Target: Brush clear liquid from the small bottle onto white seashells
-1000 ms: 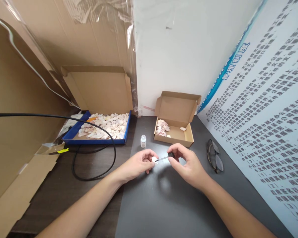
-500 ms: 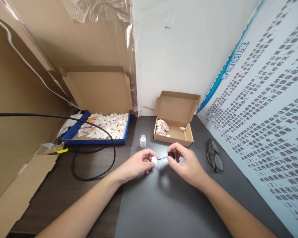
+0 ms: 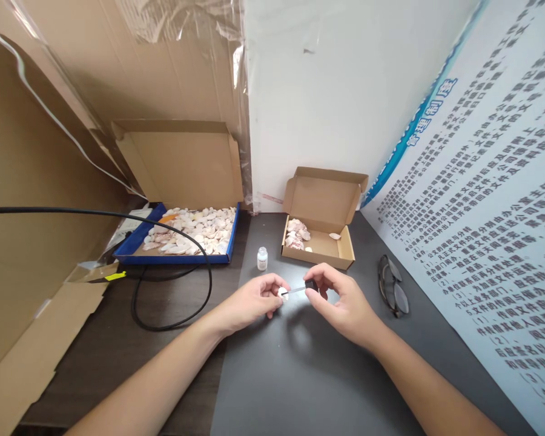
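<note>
My left hand [image 3: 258, 298] pinches a small white seashell [image 3: 283, 295] above the dark mat. Opposite it, my right hand [image 3: 338, 297] grips the black cap of a brush applicator [image 3: 310, 286]. The applicator's thin stem runs left from the cap, and its dark tip lies over the shell's face. Behind my left hand stands a small clear bottle [image 3: 262, 260] with whitish contents, uncapped and upright. Farther back, an open cardboard box [image 3: 327, 260] holds several shells, grouped at its left, with a single one at the right.
A blue-sided box [image 3: 172, 260] full of shells sits at the left, lid up. A black cable [image 3: 209, 278] loops in front of it. Folded glasses [image 3: 393, 286] lie at the right beside a printed poster [image 3: 472, 200]. Cardboard [image 3: 181, 72] and a white panel [image 3: 309, 109] stand behind.
The applicator's tip has moved left from the shell's edge onto its face. The black cap in my right hand has turned slightly. My left hand has stayed nearly still.
</note>
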Tool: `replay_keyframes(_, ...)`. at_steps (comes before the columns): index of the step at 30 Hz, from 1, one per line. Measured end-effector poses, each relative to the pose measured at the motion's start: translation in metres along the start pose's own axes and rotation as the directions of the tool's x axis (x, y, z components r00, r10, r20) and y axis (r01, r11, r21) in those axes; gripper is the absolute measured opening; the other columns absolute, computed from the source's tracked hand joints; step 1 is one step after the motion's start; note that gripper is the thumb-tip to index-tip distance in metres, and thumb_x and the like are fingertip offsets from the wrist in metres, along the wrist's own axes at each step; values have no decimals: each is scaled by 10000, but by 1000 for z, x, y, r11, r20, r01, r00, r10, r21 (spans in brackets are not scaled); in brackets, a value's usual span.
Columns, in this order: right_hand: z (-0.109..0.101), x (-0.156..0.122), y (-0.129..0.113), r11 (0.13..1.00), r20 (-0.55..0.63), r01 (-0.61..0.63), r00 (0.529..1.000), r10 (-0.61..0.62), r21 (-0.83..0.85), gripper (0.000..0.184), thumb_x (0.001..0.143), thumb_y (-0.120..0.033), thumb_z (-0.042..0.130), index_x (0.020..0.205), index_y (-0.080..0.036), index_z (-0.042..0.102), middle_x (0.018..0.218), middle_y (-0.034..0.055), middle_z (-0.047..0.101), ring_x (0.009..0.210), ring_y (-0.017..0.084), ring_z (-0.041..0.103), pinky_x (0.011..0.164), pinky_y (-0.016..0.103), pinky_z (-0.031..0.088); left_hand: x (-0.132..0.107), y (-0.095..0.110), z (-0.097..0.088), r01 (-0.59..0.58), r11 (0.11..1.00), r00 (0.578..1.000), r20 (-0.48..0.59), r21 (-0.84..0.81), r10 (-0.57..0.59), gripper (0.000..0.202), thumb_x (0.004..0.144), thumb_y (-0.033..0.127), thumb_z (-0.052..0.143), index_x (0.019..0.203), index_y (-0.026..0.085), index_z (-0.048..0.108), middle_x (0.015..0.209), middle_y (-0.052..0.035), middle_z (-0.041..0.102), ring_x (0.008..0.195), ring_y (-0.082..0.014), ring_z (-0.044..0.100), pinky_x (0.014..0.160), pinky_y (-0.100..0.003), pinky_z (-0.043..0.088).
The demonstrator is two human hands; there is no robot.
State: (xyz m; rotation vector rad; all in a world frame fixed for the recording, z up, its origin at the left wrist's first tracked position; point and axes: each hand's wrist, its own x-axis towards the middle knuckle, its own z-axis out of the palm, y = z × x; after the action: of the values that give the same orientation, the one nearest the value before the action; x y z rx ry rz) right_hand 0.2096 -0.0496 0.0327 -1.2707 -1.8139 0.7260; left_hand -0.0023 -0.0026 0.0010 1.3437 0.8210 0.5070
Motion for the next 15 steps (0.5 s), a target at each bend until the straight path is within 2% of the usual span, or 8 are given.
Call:
replay_keyframes(3,0,1,0,1000,0,-13,1000,13,-29,72,815,-170,551,879,-203,560,684,-38,501,624,139,497,602,258,420,0,1,0,4,1000,1000,-3,6,-4,268,803,285,647,1026,144,600,809,17,521,639,-96,462,584,-231,375)
replay_keyframes(8,-1,1,0,1000,-4,-1,1000,1,-5,97,844,-202,553,937,-201,580,703,-34,513,642,142,504,617,262,426,-1,4,1,12,1000,1000,3,11,-12,292,804,313,649,1033,135,621,798,16,524,627,-94,462,592,-235,381)
replay_keyframes(12,0,0,0,999,4,2,1000,-2,-38,71,811,-167,551,869,-208,555,674,-42,487,624,140,486,604,258,417,-1,4,1,15,1000,1000,3,11,-15,296,793,297,647,1039,133,627,816,7,540,634,-94,470,594,-233,381)
replay_keyframes(15,0,0,0,1000,-11,5,1000,-6,-10,76,832,-180,550,901,-207,567,703,-34,509,645,142,500,619,259,425,-1,3,0,17,1000,1000,1,18,-17,308,801,318,651,1047,134,628,803,11,534,626,-93,470,587,-231,376)
